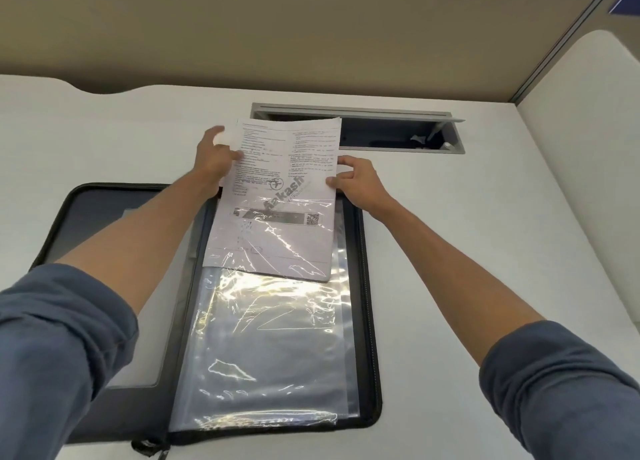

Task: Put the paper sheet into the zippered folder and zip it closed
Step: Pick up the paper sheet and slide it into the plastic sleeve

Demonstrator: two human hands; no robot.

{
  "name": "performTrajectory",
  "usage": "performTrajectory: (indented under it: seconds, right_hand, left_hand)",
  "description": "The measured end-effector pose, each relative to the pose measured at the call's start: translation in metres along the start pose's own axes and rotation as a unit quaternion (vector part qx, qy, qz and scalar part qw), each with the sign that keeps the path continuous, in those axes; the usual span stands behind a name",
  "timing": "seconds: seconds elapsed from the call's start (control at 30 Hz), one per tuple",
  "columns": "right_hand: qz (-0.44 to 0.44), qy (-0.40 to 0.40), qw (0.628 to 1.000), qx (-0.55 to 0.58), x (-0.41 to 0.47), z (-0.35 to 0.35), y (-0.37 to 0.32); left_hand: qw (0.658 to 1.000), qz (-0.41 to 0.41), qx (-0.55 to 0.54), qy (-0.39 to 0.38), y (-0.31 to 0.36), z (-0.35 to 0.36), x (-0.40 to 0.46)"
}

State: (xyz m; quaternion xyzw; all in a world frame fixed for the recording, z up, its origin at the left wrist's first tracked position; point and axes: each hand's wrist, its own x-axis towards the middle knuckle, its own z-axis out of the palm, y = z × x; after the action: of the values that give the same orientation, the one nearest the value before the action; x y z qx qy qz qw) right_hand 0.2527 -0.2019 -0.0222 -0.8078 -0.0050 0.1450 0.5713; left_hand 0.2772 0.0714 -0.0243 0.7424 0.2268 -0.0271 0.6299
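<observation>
Two bare hands are pinching the white printed paper sheet (277,168) at its far end, the left hand (213,159) gripping the left edge with thumb on top and the right hand (358,180) nipping the right edge between thumb and fingertips. The sheet, showing columns of small text, a grey watermark and a QR code, is lying half slid under the glossy, crinkled clear plastic sleeve (273,348). That sleeve is sitting in the right half of the black zippered folder (370,321), which is lying open on the white desk (86,130).
</observation>
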Motion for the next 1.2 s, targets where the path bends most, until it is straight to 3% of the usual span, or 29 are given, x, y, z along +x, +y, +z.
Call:
performTrajectory:
  seconds: [0.27, 0.63, 0.83, 1.1, 1.2]
  right_hand:
    - [0.01, -0.028, 0.999, -0.041, -0.003, 0.002, 0.001]
    - [-0.006, 0.059, 0.997, -0.056, 0.004, 0.013, -0.003]
    - [0.024, 0.002, 0.998, -0.057, -0.005, 0.005, 0.002]
    - [-0.003, -0.109, 0.986, -0.123, -0.02, 0.004, 0.005]
    - [-0.007, -0.108, 0.984, -0.142, -0.022, 0.005, 0.006]
  left_hand:
    - [0.986, 0.073, 0.13, -0.077, 0.009, -0.011, 0.005]
    - [0.981, 0.086, 0.164, -0.052, -0.001, -0.012, -0.006]
    - [0.973, 0.058, 0.201, -0.099, -0.004, -0.011, -0.007]
    - [0.976, 0.03, 0.194, -0.09, -0.006, -0.008, -0.007]
    - [0.975, 0.028, 0.199, -0.094, -0.004, -0.007, -0.007]
